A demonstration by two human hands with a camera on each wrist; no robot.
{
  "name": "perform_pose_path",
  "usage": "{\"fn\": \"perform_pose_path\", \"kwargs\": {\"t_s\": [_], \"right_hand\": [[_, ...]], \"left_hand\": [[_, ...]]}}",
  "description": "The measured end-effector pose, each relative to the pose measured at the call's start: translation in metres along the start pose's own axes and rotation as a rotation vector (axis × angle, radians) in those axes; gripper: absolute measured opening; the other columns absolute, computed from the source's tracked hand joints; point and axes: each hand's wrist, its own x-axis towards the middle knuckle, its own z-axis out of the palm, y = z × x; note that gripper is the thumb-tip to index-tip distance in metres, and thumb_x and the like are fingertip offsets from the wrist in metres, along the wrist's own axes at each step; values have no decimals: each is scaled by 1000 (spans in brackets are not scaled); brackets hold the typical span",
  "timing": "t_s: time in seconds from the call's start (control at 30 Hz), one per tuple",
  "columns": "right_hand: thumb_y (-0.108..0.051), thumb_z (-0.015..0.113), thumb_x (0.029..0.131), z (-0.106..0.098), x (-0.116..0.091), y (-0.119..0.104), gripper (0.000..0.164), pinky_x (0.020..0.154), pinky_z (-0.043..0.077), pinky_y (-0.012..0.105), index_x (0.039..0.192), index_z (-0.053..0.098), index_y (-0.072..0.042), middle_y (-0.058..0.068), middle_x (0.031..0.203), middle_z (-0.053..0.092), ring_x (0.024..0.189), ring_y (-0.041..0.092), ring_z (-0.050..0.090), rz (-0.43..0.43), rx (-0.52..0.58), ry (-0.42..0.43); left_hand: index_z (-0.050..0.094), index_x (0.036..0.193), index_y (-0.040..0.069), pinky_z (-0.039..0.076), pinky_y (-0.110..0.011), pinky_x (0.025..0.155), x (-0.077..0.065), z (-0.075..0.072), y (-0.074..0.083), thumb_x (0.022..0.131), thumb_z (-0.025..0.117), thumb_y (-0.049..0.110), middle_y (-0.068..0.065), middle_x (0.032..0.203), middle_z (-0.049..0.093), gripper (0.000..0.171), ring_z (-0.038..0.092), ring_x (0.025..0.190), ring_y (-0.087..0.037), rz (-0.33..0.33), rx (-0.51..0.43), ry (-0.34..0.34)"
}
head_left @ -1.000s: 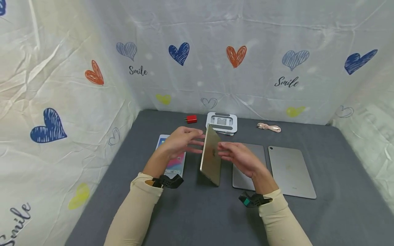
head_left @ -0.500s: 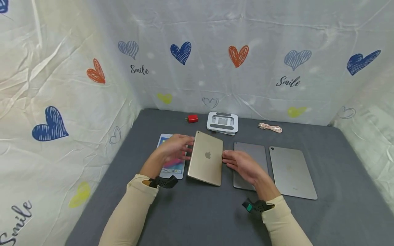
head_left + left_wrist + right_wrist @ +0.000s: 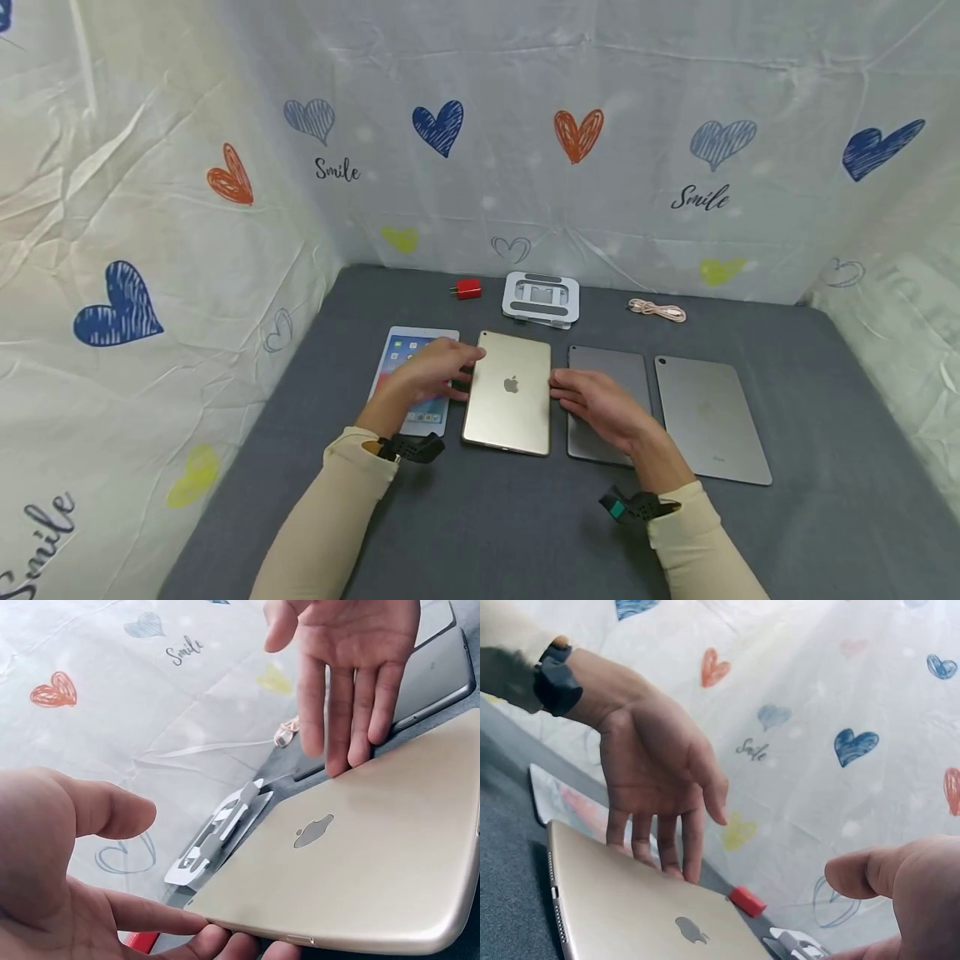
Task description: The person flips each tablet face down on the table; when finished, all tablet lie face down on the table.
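A gold tablet lies back side up on the grey cloth, its apple logo facing the camera. My left hand is at its left edge; in the left wrist view the fingertips sit at that edge, while the thumb stays off the back. At the opposite edge, the straight fingers of my right hand touch the side, thumb raised clear. Partly covered by my left hand and wrist is a white tablet with its screen lit. Beneath my right hand lies a dark grey tablet, back up.
A silver tablet lies face down at the right. Along the back are a red charger plug, a folded white-and-grey stand and a coiled pink cable. White curtains printed with hearts enclose the table.
The gold tablet, standing on edge between my hands a second ago, has turned its back toward the camera and come down onto the cloth. Both hands have followed its edges.
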Motion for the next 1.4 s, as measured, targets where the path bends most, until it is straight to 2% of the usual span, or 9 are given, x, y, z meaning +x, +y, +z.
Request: {"fn": "perform_pose_path", "kwargs": {"t_s": [0.2, 0.4, 0.57, 0.77, 0.87, 0.97, 1.1, 1.27, 1.4], "right_hand": [[-31, 45, 119, -3, -4, -2, 69, 139, 23, 52, 168, 23, 13, 31, 177, 24, 166, 46, 27, 7, -20, 6], [-30, 45, 119, -5, -7, -4, 69, 139, 23, 53, 167, 23, 14, 32, 176, 25, 165, 46, 28, 7, -23, 16], [-28, 46, 118, -3, -7, -7, 66, 139, 23, 52, 167, 27, 13, 30, 177, 27, 165, 44, 30, -14, -36, 50], [-29, 49, 118, 6, -3, -12, 66, 137, 29, 50, 167, 30, 11, 29, 176, 30, 164, 43, 34, -52, -37, 48], [-25, 48, 118, 14, 2, -14, 64, 137, 30, 50, 167, 29, 11, 30, 176, 30, 163, 44, 34, -72, 4, 10], [-21, 48, 118, 23, 11, -16, 63, 137, 30, 51, 166, 28, 13, 32, 175, 30, 163, 45, 33, -92, 55, -36], [-20, 49, 117, 36, 23, -20, 63, 136, 31, 52, 166, 28, 14, 32, 175, 30, 163, 46, 33, -94, 123, -92], [-22, 48, 117, 53, 37, -23, 63, 136, 32, 51, 166, 30, 13, 31, 174, 33, 163, 45, 35, -57, 194, -132], [-22, 46, 117, 66, 50, -22, 60, 135, 34, 50, 164, 34, 13, 30, 173, 37, 161, 44, 39, -24, 226, -134]], "left_hand": [[55, 154, -4, 68, -50, 96, 3, 7, 1, 113, 60, 34, -26, 165, 47, 57, 55, 147, -48, 10, 76, -5], [55, 153, -6, 68, -48, 95, 3, 11, 0, 113, 60, 34, -26, 164, 49, 57, 59, 144, -47, 32, 100, -2], [54, 156, -5, 63, -48, 107, -3, 4, -4, 114, 58, 33, -23, 159, 57, 56, 64, 138, -41, 84, 76, -6], [41, 163, -7, 46, -53, 127, -18, -24, -15, 115, 56, 27, -26, 164, 52, 61, 59, 147, -41, 118, -111, -76], [35, 166, -8, 41, -54, 129, -25, -42, -19, 116, 56, 24, -28, 168, 47, 63, 53, 152, -44, 122, -211, -118], [37, 165, -7, 42, -53, 128, -33, -61, -23, 115, 58, 24, -28, 168, 46, 63, 52, 153, -44, 118, -276, -136], [40, 164, -7, 43, -56, 124, -47, -88, -31, 115, 58, 25, -28, 166, 49, 61, 53, 151, -46, 143, -263, -122], [33, 165, -11, 41, -57, 124, -60, -120, -45, 118, 52, 21, -30, 167, 45, 61, 57, 149, -40, 202, -215, -112], [30, 167, -11, 46, -51, 122, -67, -142, -55, 117, 53, 23, -31, 167, 44, 64, 63, 145, -34, 184, -212, -86]]}}
